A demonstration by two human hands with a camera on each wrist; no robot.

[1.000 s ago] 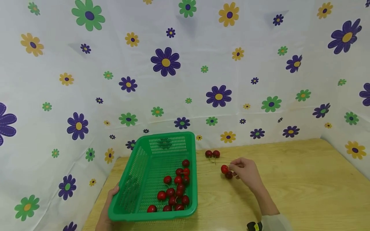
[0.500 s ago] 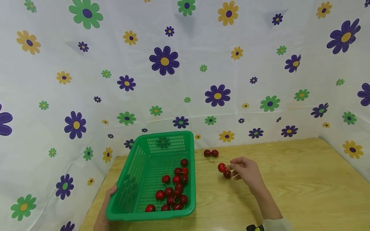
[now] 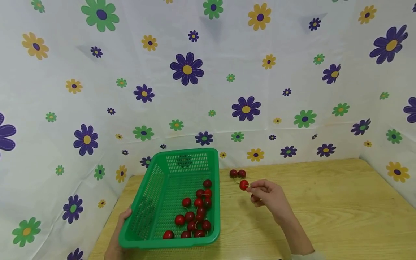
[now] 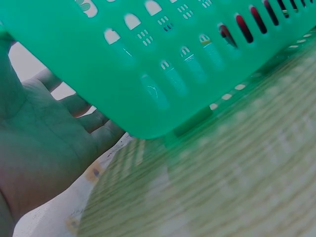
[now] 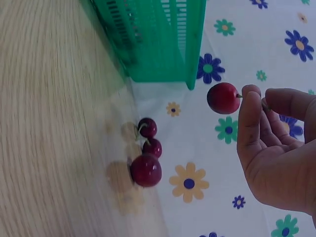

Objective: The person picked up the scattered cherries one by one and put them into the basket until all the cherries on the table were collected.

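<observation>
My right hand [image 3: 268,198] pinches a red cherry [image 3: 243,185] by its stem, thumb against fingertips, above the table. In the right wrist view that cherry [image 5: 223,98] hangs clear of the tabletop. Another dark cherry [image 5: 146,170] lies on the table, mostly hidden behind my hand in the head view. Two joined-looking cherries [image 3: 237,174] lie farther back. My left hand [image 3: 117,233] is at the left side of the green plastic basket [image 3: 217,202]; in the left wrist view its fairly straight fingers [image 4: 74,104] rest against the outer wall. Several cherries [image 3: 189,216] lie in the basket's right half.
The wooden table [image 3: 318,202] extends to the right of the basket. A white cloth [image 3: 221,90] printed with flowers hangs behind the table and along its sides.
My right hand has carried the pinched cherry a little left, toward the basket, leaving the darker cherry on the table. The left hand and basket stay about where they were.
</observation>
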